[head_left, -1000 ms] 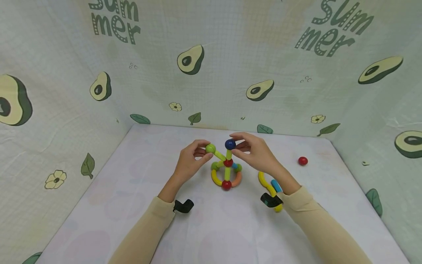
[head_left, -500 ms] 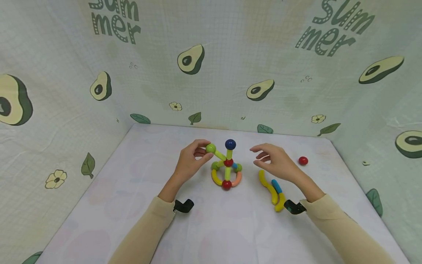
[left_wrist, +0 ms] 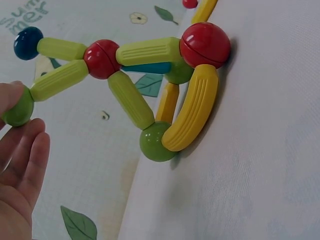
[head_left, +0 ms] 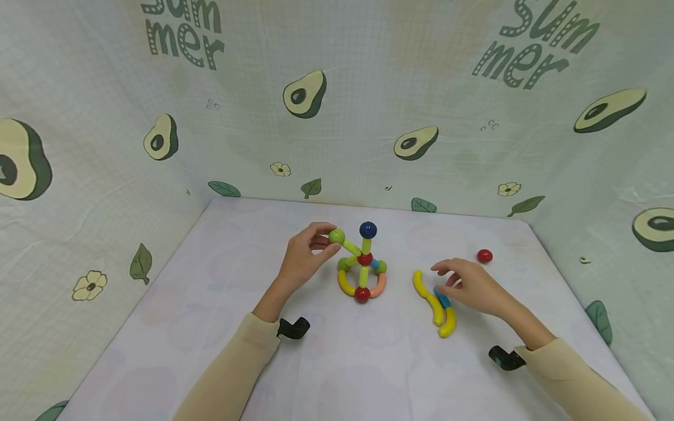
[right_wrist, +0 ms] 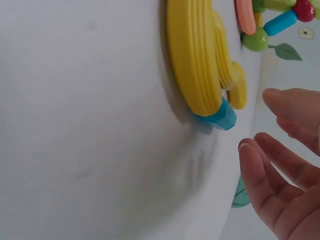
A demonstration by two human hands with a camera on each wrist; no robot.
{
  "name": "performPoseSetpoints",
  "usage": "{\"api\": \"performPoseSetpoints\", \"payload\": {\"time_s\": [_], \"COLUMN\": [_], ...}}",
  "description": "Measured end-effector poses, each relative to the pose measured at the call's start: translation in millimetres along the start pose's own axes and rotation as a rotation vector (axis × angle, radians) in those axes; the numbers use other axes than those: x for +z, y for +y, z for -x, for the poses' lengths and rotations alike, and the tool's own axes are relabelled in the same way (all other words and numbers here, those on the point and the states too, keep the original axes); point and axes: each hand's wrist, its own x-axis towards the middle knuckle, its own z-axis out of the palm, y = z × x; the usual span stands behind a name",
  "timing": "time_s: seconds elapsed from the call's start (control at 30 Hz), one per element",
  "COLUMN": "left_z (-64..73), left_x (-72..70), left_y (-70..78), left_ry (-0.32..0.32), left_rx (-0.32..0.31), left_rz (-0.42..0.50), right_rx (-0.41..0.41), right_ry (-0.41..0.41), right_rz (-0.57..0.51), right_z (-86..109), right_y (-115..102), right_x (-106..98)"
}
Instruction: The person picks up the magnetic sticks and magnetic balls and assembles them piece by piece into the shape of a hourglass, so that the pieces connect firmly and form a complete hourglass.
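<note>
A magnetic stick-and-ball construction point(head_left: 364, 276) stands on the table on a ring of curved sticks and balls. From its middle red ball point(left_wrist: 102, 59) two light green sticks rise, one topped by a dark blue ball point(head_left: 368, 230), the other by a green ball point(head_left: 336, 236). My left hand point(head_left: 304, 257) pinches that green ball between thumb and fingers. My right hand point(head_left: 471, 286) hovers with parted, slightly bent fingers beside a short blue stick point(right_wrist: 225, 118), holding nothing. Two yellow sticks lie there, a wavy one point(head_left: 429, 299) and a curved one point(right_wrist: 192, 60) close against the blue stick.
A loose red ball point(head_left: 484, 256) lies at the right, behind my right hand. The table point(head_left: 358, 362) has a pale cloth and meets printed fabric walls point(head_left: 358, 158) at its back and sides.
My right hand has let go of the dark blue ball and moved right and down to the loose sticks. The left hand stays on the green ball; the construction keeps standing.
</note>
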Motion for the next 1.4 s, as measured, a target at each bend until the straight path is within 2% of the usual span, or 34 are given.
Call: {"api": "performPoseSetpoints", "payload": {"time_s": [0.23, 0.43, 0.73, 0.9, 1.13, 1.4], "left_z": [-0.4, 0.3, -0.1, -0.1, -0.3, -0.2], "left_x": [0.0, 0.0, 1.7, 0.7, 0.3, 0.2], "left_y": [0.6, 1.3, -1.3, -1.2, -0.9, -0.6], "left_ry": [-0.003, 0.001, -0.004, 0.000, 0.000, 0.002], "left_rx": [-0.003, -0.004, -0.009, -0.019, -0.015, -0.011], "left_rz": [-0.005, -0.002, 0.000, 0.005, 0.004, -0.001], "right_rx": [-0.018, -0.080, -0.225, -0.261, -0.252, -0.206], "right_ry": [0.003, -0.002, -0.144, -0.230, -0.246, -0.197], "right_rz": [-0.005, 0.015, 0.103, 0.116, 0.116, 0.123], "right_z": [13.6, 3.6, -20.8, -28.5, -34.1, -32.8], "right_y": [7.1, 6.5, 0.9, 0.1, 6.1, 15.5], "right_x": [4.3, 8.0, 12.4, 10.6, 8.8, 13.6]}}
